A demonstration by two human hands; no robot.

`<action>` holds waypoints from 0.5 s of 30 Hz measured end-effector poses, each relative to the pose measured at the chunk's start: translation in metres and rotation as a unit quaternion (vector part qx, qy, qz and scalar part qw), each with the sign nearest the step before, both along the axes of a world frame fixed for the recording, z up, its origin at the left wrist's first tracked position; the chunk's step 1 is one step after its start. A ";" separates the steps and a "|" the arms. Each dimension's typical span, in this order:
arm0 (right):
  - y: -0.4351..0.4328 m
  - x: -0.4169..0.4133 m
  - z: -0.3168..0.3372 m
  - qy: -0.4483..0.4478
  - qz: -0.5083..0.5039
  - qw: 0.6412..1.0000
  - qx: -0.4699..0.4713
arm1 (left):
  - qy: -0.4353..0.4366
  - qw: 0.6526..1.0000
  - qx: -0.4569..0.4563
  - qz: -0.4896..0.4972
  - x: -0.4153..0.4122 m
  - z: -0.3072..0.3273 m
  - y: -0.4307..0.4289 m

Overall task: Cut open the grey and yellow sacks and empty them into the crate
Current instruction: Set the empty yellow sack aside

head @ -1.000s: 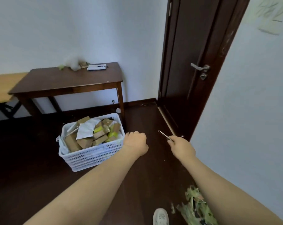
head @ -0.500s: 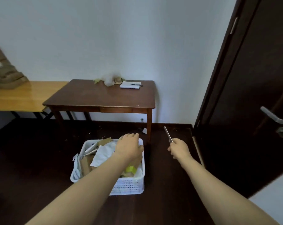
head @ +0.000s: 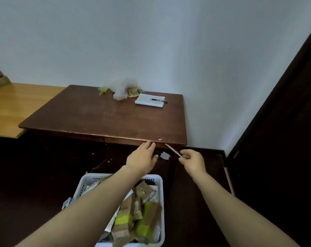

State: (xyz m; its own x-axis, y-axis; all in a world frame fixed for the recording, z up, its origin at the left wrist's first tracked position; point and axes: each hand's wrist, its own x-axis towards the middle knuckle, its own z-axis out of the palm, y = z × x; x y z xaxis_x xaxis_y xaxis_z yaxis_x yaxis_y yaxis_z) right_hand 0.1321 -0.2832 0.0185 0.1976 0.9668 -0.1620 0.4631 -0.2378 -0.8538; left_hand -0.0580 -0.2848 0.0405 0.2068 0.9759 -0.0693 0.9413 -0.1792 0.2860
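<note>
head | left hand [head: 142, 161] flat, fingers straight, by table [head: 115, 118] front edge | right hand [head: 192, 160] pinches blade [head: 173, 151], long axis up-left toward that edge | crate [head: 93, 177] under left arm, packets [head: 147, 220] inside | sacks not in view

Your left hand [head: 142, 162] stretches out with straight fingers, the tips at the front edge of the dark wooden table [head: 106, 118]. Your right hand [head: 192, 161] pinches a thin blade [head: 172, 150] that points up toward that same edge. Under your forearms the white crate [head: 94, 176] holds brown packets [head: 147, 221] banded in yellow-green, and a notepad [head: 148, 100] with a pen [head: 158, 100] lies on the table beside crumpled clear plastic [head: 121, 88].
</note>
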 end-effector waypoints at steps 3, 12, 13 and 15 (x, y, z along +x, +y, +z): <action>0.050 0.002 -0.009 -0.012 -0.007 1.000 -0.007 | -0.018 0.999 0.000 -0.033 0.008 -0.006 0.052; 0.210 0.010 -0.067 -0.033 0.099 0.994 -0.024 | 0.007 0.997 -0.074 -0.018 0.043 -0.068 0.197; 0.228 0.012 -0.073 -0.038 0.119 0.992 -0.017 | 0.018 0.996 -0.088 -0.009 0.047 -0.076 0.212; 0.263 0.015 -0.086 -0.049 0.154 0.987 -0.013 | 0.042 0.992 -0.116 0.008 0.054 -0.089 0.245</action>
